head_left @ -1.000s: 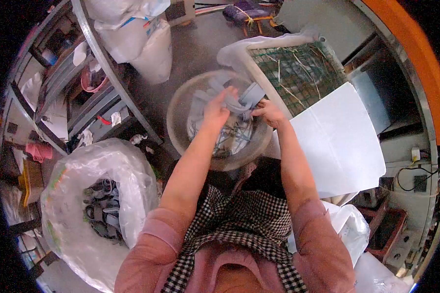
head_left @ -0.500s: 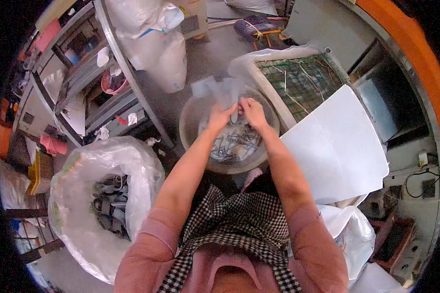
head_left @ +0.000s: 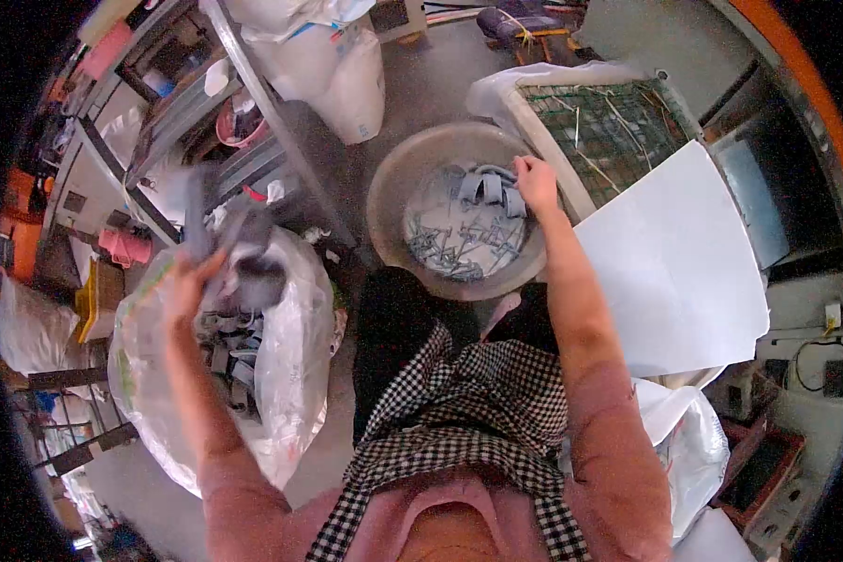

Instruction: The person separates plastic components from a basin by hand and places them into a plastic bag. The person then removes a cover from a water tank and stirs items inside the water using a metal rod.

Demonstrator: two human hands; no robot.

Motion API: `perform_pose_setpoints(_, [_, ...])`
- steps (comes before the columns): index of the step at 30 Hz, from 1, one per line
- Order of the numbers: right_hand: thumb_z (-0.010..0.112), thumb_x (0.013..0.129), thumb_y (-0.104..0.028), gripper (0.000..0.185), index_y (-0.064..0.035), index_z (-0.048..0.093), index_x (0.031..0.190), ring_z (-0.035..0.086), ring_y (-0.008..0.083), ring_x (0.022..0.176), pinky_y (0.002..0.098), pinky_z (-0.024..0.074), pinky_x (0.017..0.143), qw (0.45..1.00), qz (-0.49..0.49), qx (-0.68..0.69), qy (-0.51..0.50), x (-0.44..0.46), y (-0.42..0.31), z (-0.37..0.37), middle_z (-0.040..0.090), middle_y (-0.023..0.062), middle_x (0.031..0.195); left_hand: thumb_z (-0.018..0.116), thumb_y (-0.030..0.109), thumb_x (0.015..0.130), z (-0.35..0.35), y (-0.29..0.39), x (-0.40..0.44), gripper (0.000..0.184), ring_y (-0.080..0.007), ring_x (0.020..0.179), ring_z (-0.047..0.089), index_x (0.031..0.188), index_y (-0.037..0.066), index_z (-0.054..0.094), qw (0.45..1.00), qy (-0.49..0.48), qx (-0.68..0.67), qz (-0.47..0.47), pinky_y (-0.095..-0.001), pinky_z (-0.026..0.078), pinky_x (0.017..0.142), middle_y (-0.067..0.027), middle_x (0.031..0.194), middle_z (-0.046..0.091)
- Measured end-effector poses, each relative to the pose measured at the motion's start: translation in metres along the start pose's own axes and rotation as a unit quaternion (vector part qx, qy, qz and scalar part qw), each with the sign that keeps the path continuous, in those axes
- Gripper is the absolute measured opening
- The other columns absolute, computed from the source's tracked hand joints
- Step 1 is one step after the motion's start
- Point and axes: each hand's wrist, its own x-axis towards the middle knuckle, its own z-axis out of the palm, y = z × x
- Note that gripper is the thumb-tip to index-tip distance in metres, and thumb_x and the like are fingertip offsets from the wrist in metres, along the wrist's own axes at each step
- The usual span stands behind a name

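Note:
My left hand (head_left: 195, 279), blurred by motion, is over the clear plastic bag (head_left: 300, 375) on the left. It grips grey plastic pieces (head_left: 195, 220), smeared so that their exact shape is lost. More grey pieces (head_left: 239, 361) lie inside the bag. My right hand (head_left: 536, 185) is closed at the right rim of a round, translucent basin (head_left: 393, 169). Pinched in it is the end of a grey plastic strip with curved pieces (head_left: 487, 187), which reaches into the basin. Thin grey sprue sticks (head_left: 459, 251) lie at the basin's bottom.
A white sheet (head_left: 674, 267) lies to the right, beside a light-framed crate with green netting (head_left: 609, 131). A metal rack (head_left: 262, 94) stands on the left, white sacks (head_left: 332, 70) behind it. A pink basket (head_left: 239, 122) sits on the rack.
My hands were together over the basin with grey pieces. The left has swung left to the bag with grey pieces; the right stays at the basin with a strip. The view has shifted slightly.

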Motion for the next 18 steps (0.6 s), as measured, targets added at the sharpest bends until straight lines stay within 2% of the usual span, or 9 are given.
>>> perform_pose_setpoints(1, [0.051, 0.085, -0.027, 0.027, -0.0046, 0.067, 0.086, 0.059, 0.0374, 0.080, 0.0445, 0.0460, 0.073, 0.999, 0.033, 0.013, -0.009, 0.006, 0.014, 0.007, 0.063, 0.0197, 0.084, 0.064, 0.012, 0.080, -0.029, 0.004, -0.016, 0.029, -0.0133, 0.066, 0.058, 0.103, -0.001, 0.054, 0.988, -0.016, 0.112, -0.103, -0.0272, 0.046, 0.058, -0.0041, 0.081, 0.060])
perform_pose_setpoints(2, [0.053, 0.084, -0.026, 0.027, -0.0018, 0.065, 0.086, 0.064, 0.0295, 0.072, 0.0388, 0.0488, 0.066, 0.999, 0.038, 0.033, -0.017, 0.011, 0.031, 0.013, 0.064, 0.0147, 0.071, 0.065, 0.013, 0.080, -0.067, -0.050, -0.013, 0.029, -0.0129, 0.063, 0.058, 0.102, 0.001, 0.052, 0.995, -0.038, 0.093, -0.006, -0.0280, 0.046, 0.056, -0.0047, 0.082, 0.060])
perform_pose_setpoints(5, [0.057, 0.080, -0.030, 0.029, -0.0033, 0.066, 0.086, 0.064, 0.0311, 0.074, 0.0375, 0.0492, 0.069, 0.995, 0.053, -0.075, -0.045, 0.025, 0.073, 0.031, 0.065, 0.0133, 0.070, 0.067, 0.015, 0.077, -0.137, -0.121, -0.018, 0.034, -0.0215, 0.068, 0.060, 0.104, 0.002, 0.052, 0.979, -0.040, 0.161, -0.117, -0.0344, 0.049, 0.060, -0.0089, 0.083, 0.061])
perform_pose_setpoints(7, [0.061, 0.077, -0.033, 0.032, -0.0050, 0.066, 0.089, 0.063, 0.0319, 0.084, 0.0375, 0.0488, 0.076, 0.981, 0.086, -0.119, -0.126, 0.038, 0.102, 0.046, 0.066, 0.0142, 0.081, 0.069, 0.017, 0.075, -0.143, -0.150, -0.002, 0.046, -0.0320, 0.084, 0.060, 0.113, 0.002, 0.049, 0.858, 0.042, 0.511, -0.028, -0.0403, 0.048, 0.074, -0.0159, 0.093, 0.062])
perform_pose_setpoints(9, [0.063, 0.075, -0.033, 0.035, -0.0054, 0.064, 0.097, 0.059, 0.0310, 0.096, 0.0387, 0.0462, 0.084, 0.913, 0.082, -0.281, -0.286, 0.056, 0.133, 0.068, 0.063, 0.0162, 0.098, 0.070, 0.020, 0.074, -0.081, -0.103, 0.024, 0.053, -0.0347, 0.103, 0.053, 0.119, 0.002, 0.049, 0.764, 0.137, 0.631, -0.008, -0.0402, 0.041, 0.088, -0.0210, 0.109, 0.056])
perform_pose_setpoints(10, [0.066, 0.073, -0.029, 0.043, -0.0042, 0.057, 0.108, 0.054, 0.0307, 0.104, 0.0391, 0.0439, 0.089, 0.912, 0.108, -0.266, -0.294, 0.057, 0.125, 0.068, 0.057, 0.0194, 0.111, 0.069, 0.021, 0.075, -0.075, -0.144, 0.053, 0.052, -0.0334, 0.105, 0.052, 0.119, 0.003, 0.050, 0.779, 0.200, 0.592, 0.056, -0.0392, 0.040, 0.090, -0.0208, 0.113, 0.055])
perform_pose_setpoints(13, [0.065, 0.074, -0.022, 0.047, -0.0035, 0.050, 0.115, 0.054, 0.0338, 0.104, 0.0390, 0.0439, 0.088, 0.924, 0.105, -0.265, -0.254, 0.071, 0.165, 0.111, 0.056, 0.0213, 0.111, 0.066, 0.017, 0.077, 0.079, -0.133, 0.131, 0.039, -0.0343, 0.100, 0.055, 0.113, 0.005, 0.055, 0.964, 0.019, 0.219, 0.150, -0.0403, 0.044, 0.084, -0.0173, 0.105, 0.059])
perform_pose_setpoints(15, [0.065, 0.074, -0.016, 0.052, -0.0054, 0.044, 0.120, 0.051, 0.0360, 0.106, 0.0403, 0.0446, 0.087, 0.909, 0.090, -0.311, -0.264, 0.084, 0.185, 0.140, 0.052, 0.0201, 0.115, 0.062, 0.016, 0.078, 0.207, -0.120, 0.169, 0.035, -0.0380, 0.095, 0.056, 0.109, 0.000, 0.055, 0.941, -0.148, 0.289, 0.097, -0.0415, 0.045, 0.080, -0.0214, 0.104, 0.058])
perform_pose_setpoints(18, [0.058, 0.075, -0.007, 0.045, -0.0070, 0.044, 0.117, 0.046, 0.0334, 0.108, 0.0405, 0.0459, 0.085, 0.908, -0.003, -0.366, -0.203, 0.103, 0.197, 0.166, 0.047, 0.0137, 0.113, 0.062, 0.021, 0.080, 0.362, -0.205, 0.239, 0.041, -0.0378, 0.093, 0.057, 0.114, 0.001, 0.050, 0.857, -0.356, 0.334, 0.165, -0.0435, 0.048, 0.075, -0.0239, 0.103, 0.058])
